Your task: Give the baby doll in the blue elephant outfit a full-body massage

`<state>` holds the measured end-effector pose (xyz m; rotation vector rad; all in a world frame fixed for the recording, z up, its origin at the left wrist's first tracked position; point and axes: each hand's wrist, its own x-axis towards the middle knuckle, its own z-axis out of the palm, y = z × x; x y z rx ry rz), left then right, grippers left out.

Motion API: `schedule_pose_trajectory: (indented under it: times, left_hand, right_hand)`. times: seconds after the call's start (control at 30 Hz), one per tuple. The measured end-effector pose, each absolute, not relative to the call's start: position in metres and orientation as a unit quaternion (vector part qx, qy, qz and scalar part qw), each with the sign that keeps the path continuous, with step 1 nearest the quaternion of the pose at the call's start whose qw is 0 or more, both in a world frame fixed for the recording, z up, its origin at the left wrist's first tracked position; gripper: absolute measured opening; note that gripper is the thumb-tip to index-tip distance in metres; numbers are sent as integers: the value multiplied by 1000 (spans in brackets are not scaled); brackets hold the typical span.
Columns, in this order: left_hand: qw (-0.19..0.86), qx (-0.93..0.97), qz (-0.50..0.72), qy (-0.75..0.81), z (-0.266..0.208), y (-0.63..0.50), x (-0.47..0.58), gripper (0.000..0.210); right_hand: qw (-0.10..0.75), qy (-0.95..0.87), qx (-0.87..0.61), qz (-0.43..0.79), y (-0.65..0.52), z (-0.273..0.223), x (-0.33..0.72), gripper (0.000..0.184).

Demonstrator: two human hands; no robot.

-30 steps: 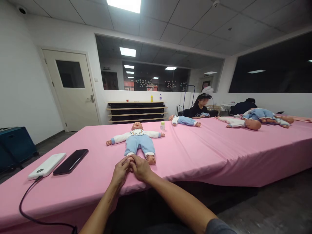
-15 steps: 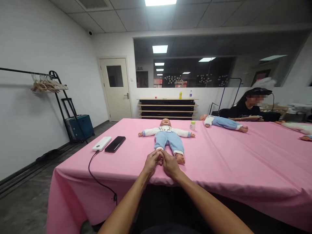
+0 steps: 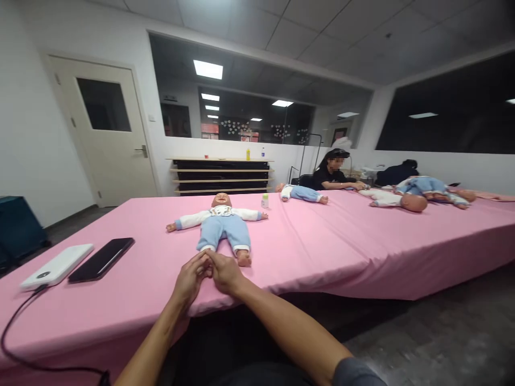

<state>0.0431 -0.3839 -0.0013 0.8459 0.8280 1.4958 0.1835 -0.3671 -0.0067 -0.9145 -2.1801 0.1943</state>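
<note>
Closely, our left hand (image 3: pixel 191 277) and right hand (image 3: pixel 227 272) close together around one leg's end of the doll (image 3: pixel 223 228).
Our fingers are bent in with little gap, gripping its foot, which they mostly hide; the doll lies face up at 12 o'clock, arms spread, its other foot (image 3: pixel 243 258) just beside our right hand at 2 o'clock. Near 6 o'clock, our forearms cross the table's (image 3: pixel 306 246) front edge. A broad stretch of pink cloth gives us room toward 3 o'clock. At 9 o'clock, well apart from our left hand, lie a black phone (image 3: pixel 101 260) and a white power bank (image 3: pixel 58 266); a small jar (image 3: pixel 264 201) stands at 1 o'clock, near the doll's outstretched arm.
</note>
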Motion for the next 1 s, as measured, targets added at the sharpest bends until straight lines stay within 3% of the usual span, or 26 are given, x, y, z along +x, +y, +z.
schedule_pose_trajectory:
  times: [0.1,0.37,0.87,1.0]
  left_hand:
    - [599,359,625,349,-5,-381,40,48]
    - [600,381,610,351,-11,-378,36,62]
    - [591,341,629,371,-7,-379,39,43]
    - [600,359,620,355,-13,-375,35,48]
  right_hand:
    - [372,-854,-357,67,-368,-5,184,50]
    - [375,-847,-370,73,-368,-2,185,38]
    - [358,-853,-373,71,-367,-4,187,49]
    - [361,-854,-371,53,-366,-5,186,40]
